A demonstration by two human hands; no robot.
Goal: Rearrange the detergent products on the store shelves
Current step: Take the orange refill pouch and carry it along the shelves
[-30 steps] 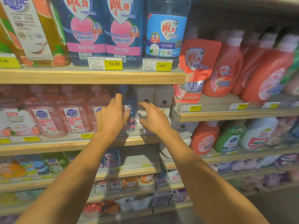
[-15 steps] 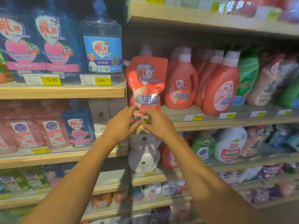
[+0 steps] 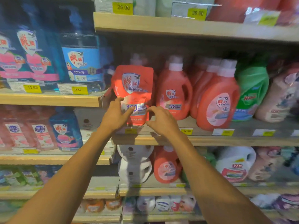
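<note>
Red pouch (image 3: 134, 84) stands upright, spout up; left hand (image 3: 115, 117) touches it.

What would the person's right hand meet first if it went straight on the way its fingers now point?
Most likely the red refill pouch: the right hand points at its lower right edge, apparently just short of it. The red jug stands further right, off that line. Depth is unclear.

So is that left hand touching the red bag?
Touching. In the head view, fingers of the left hand lie on the red bag, over its label.
</note>
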